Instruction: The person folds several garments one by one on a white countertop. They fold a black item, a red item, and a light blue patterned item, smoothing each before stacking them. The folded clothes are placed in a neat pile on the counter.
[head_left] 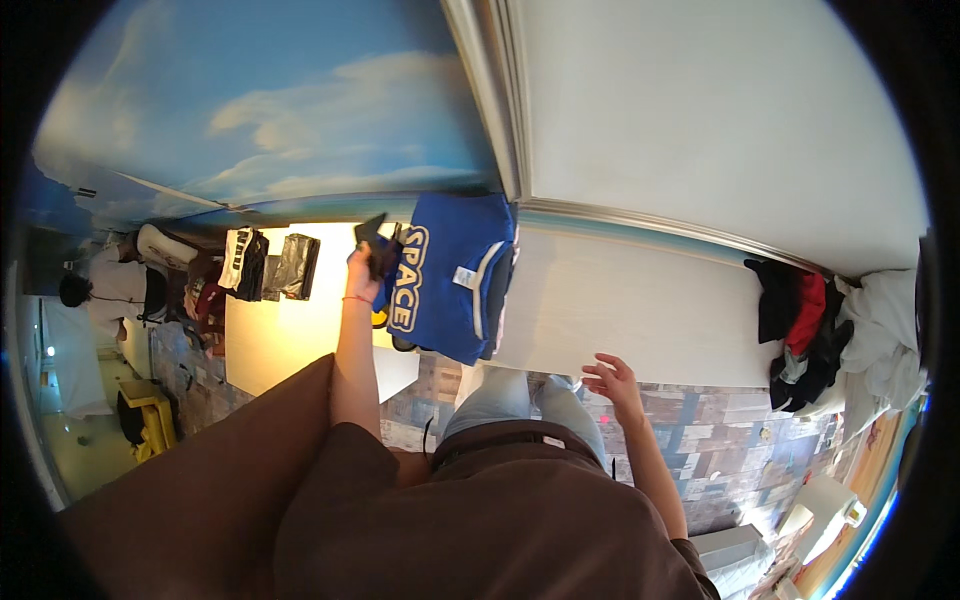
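The blue shirt (pixel 450 285) lies flat on the pale surface (pixel 640 300), in front of the person, its neckline toward the right and dark cloth showing beneath its edge. The left hand (pixel 361 275) grips a dark thing (pixel 376 248) at the shirt's left edge; what it is cannot be told. The right hand (pixel 614 385) is empty, fingers loosely spread near the surface's front edge. Farther left, a neat stack of garments (pixel 241 262) and a dark glossy packet (pixel 298 268) look finished. At the far right, black and red clothes (pixel 808 310) and white cloth (pixel 885 310) lie heaped, seemingly yet to be sorted.
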